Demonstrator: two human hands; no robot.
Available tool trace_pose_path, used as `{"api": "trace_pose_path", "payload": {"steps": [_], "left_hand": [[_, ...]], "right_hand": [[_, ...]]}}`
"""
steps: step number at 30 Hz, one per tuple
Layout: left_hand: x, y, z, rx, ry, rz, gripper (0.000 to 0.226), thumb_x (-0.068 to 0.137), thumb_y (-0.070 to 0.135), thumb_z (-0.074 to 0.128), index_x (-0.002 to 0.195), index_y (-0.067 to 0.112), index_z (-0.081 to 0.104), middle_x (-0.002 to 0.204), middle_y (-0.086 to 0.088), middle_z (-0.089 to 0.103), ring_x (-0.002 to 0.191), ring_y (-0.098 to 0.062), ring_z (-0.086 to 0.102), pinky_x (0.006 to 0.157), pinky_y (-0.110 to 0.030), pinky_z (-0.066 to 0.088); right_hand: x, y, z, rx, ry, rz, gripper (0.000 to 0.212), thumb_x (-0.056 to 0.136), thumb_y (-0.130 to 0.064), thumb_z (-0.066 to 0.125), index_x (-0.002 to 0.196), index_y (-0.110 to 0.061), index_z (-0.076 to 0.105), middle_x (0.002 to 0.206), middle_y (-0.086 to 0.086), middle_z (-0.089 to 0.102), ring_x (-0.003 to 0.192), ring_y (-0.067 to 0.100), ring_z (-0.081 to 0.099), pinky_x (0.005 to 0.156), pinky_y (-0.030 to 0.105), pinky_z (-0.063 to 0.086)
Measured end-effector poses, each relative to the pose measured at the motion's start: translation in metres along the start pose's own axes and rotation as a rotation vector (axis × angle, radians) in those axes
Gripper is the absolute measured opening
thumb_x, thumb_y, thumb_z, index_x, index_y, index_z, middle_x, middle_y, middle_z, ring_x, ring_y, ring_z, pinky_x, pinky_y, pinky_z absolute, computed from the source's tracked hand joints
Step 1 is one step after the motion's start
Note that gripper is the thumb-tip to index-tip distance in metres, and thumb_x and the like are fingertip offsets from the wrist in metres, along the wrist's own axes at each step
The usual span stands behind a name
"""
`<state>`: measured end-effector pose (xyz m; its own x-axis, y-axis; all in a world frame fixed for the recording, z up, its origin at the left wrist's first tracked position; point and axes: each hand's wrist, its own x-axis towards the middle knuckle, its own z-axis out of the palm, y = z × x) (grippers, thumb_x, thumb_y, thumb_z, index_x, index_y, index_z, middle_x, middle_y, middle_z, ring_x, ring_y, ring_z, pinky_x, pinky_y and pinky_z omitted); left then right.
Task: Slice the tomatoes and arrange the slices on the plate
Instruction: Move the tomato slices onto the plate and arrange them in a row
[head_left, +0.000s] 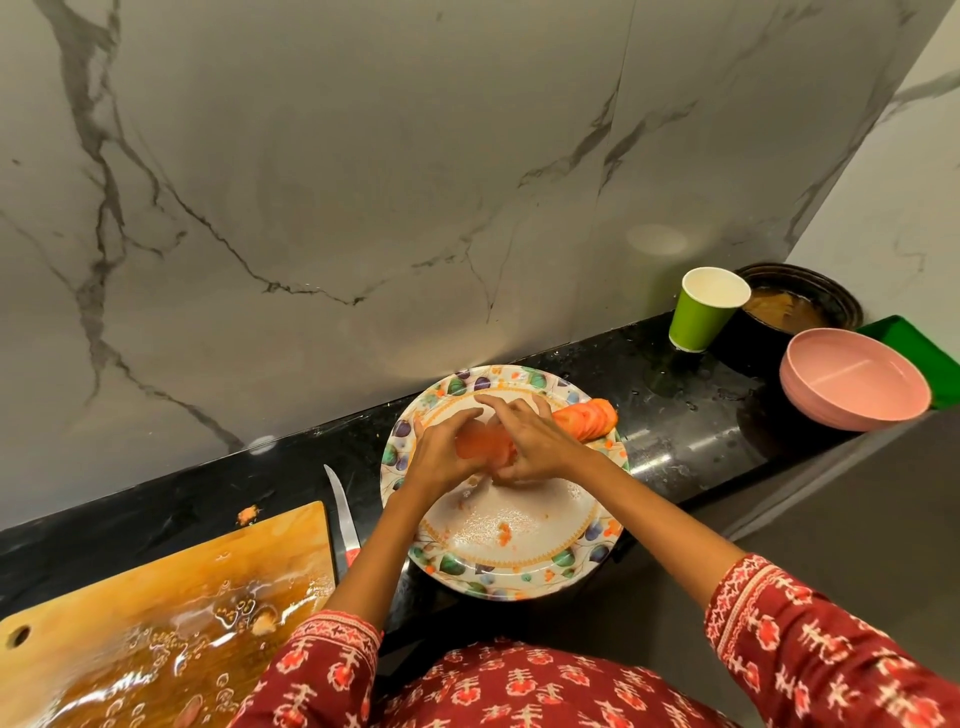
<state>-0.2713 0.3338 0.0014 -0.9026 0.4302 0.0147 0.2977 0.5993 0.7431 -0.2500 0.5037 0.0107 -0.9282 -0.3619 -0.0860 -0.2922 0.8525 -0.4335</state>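
Observation:
A round plate (498, 564) with a leaf-patterned rim stands on the black counter. Both hands are over its far half. My left hand (441, 452) and my right hand (530, 441) cup a bunch of pale red tomato slices (480, 441) between their curled fingers. A row of overlapping tomato slices (589, 418) lies along the plate's right rim, just beyond my right hand. Juice and small tomato bits (504, 532) lie on the plate's near half. A knife (342, 512) with a red handle lies left of the plate, beside the wet wooden cutting board (166, 613).
A green paper cup (704, 312), a dark pot (800, 304) and stacked pink bowls (854, 387) stand at the back right of the counter. A tomato scrap (248, 514) lies near the board's far corner. The marble wall rises directly behind.

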Motion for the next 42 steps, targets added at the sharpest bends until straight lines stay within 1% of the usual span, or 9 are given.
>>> {"api": "trace_pose_path", "payload": {"steps": [4,12,14,16,18,21,29,35,42], "left_hand": [[0.000,-0.001,0.001,-0.001,0.007,0.004,0.065,0.071,0.016,0.079,0.129,0.008,0.050,0.123,-0.012,0.059,0.112,-0.023,0.055,0.094,-0.025,0.042],[0.001,-0.004,0.003,0.051,0.006,0.025,0.062,0.073,0.021,0.078,0.128,0.010,0.052,0.123,-0.010,0.058,0.111,-0.021,0.054,0.092,-0.024,0.041],[0.003,-0.005,0.004,0.084,0.006,0.032,0.060,0.073,0.025,0.078,0.127,0.012,0.054,0.122,-0.008,0.060,0.110,-0.021,0.054,0.098,-0.034,0.042],[0.005,-0.004,0.006,0.158,-0.027,0.032,0.062,0.073,0.027,0.077,0.128,0.015,0.052,0.123,-0.006,0.059,0.113,-0.022,0.053,0.105,-0.049,0.034],[0.006,0.001,0.007,0.276,-0.074,0.023,0.065,0.075,0.030,0.075,0.132,0.017,0.047,0.128,-0.004,0.055,0.119,-0.022,0.049,0.111,-0.058,0.015],[0.009,0.010,0.006,0.400,-0.127,0.013,0.064,0.079,0.030,0.070,0.136,0.020,0.042,0.130,-0.004,0.053,0.122,-0.022,0.044,0.113,-0.053,0.000],[0.011,0.009,0.006,0.322,-0.098,0.018,0.060,0.079,0.025,0.071,0.132,0.017,0.044,0.126,-0.007,0.053,0.119,-0.022,0.046,0.115,-0.046,0.013],[0.012,0.011,0.009,0.400,-0.157,-0.012,0.066,0.081,0.029,0.068,0.138,0.019,0.037,0.135,-0.005,0.049,0.125,-0.023,0.040,0.113,-0.050,0.002],[0.011,0.007,0.006,0.264,-0.133,0.008,0.062,0.081,0.025,0.069,0.136,0.016,0.041,0.130,-0.008,0.052,0.121,-0.023,0.044,0.116,-0.050,0.006]], "right_hand": [[-0.001,-0.001,0.004,0.001,0.031,0.004,0.091,0.083,-0.037,0.064,0.150,-0.019,0.006,0.132,0.008,0.051,0.131,0.024,0.035,0.116,0.050,0.001],[0.002,0.004,-0.002,0.026,0.121,0.009,0.089,0.083,-0.028,0.066,0.150,-0.016,0.009,0.121,0.004,0.056,0.123,0.020,0.043,0.115,0.046,0.005],[0.001,0.005,-0.006,0.029,0.109,0.019,0.089,0.083,-0.028,0.067,0.150,-0.017,0.009,0.126,0.005,0.054,0.127,0.021,0.041,0.115,0.046,0.005],[0.001,0.006,-0.007,0.022,0.083,0.029,0.093,0.082,-0.030,0.068,0.150,-0.018,0.006,0.131,0.006,0.052,0.131,0.021,0.036,0.115,0.047,0.004],[0.001,0.006,-0.009,0.006,0.049,0.038,0.095,0.081,-0.033,0.069,0.150,-0.020,0.004,0.134,0.006,0.051,0.133,0.022,0.033,0.115,0.047,0.003],[0.000,0.008,-0.009,0.021,0.041,0.051,0.092,0.083,-0.030,0.068,0.150,-0.022,0.005,0.132,0.007,0.052,0.132,0.022,0.035,0.115,0.046,0.004],[-0.003,0.017,-0.011,0.134,0.061,0.075,0.088,0.079,-0.024,0.070,0.148,-0.023,0.015,0.111,-0.001,0.058,0.119,0.018,0.043,0.110,0.042,0.020],[-0.001,0.018,-0.017,0.096,-0.030,0.086,0.092,0.080,-0.032,0.071,0.148,-0.024,0.011,0.136,0.002,0.049,0.133,0.021,0.034,0.112,0.046,0.015],[0.003,0.016,-0.017,0.099,-0.044,0.067,0.090,0.080,-0.027,0.071,0.148,-0.023,0.012,0.128,0.002,0.054,0.130,0.021,0.036,0.110,0.045,0.019]]}}
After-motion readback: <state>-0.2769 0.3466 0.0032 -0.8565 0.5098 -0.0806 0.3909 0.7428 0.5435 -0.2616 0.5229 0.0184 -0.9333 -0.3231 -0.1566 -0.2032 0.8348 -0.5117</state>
